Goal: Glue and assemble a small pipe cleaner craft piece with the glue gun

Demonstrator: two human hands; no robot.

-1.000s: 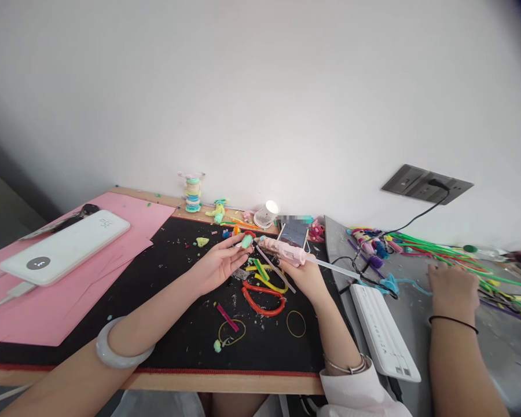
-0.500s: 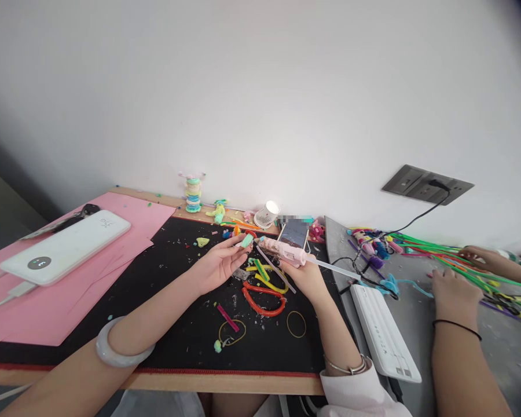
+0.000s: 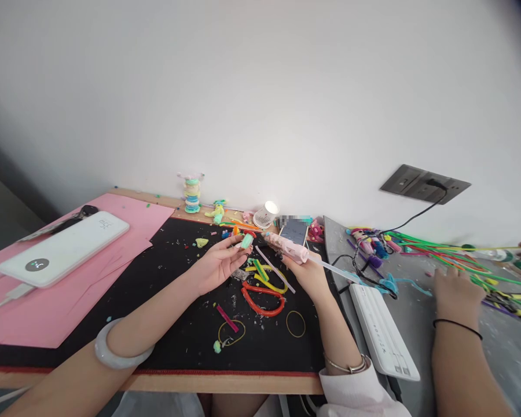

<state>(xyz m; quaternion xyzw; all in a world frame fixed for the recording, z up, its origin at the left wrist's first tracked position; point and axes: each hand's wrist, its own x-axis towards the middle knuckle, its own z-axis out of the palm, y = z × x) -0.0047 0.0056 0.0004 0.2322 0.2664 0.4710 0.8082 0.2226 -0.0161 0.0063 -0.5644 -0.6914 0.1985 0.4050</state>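
My left hand [image 3: 215, 265] pinches a small mint-green fuzzy piece [image 3: 246, 241] between thumb and fingers, above the black mat. Red and orange bits show right behind this piece; whether they are joined to it I cannot tell. My right hand [image 3: 308, 277] is wrapped round a pink glue gun [image 3: 292, 249], whose tip points left at the green piece with a small gap between. A long translucent glue stick [image 3: 339, 270] sticks out of the gun's back end. Below the hands lie a red-orange ring [image 3: 264, 304], yellow and green strips [image 3: 261, 270] and a thin pale stick [image 3: 278, 271].
On the left, a white power bank [image 3: 65, 249] rests on pink paper [image 3: 99, 284]. A paper cup [image 3: 266, 215], a phone [image 3: 293, 231] and a stacked colourful spool [image 3: 192, 196] stand along the wall. Rightward are another power bank [image 3: 384, 330], cables, green stems and another person's hand [image 3: 458, 292].
The glue gun's tip has drawn slightly right, away from the green piece. My left hand has barely moved. At the far right, another person's hand has shifted rightward to a bottle.
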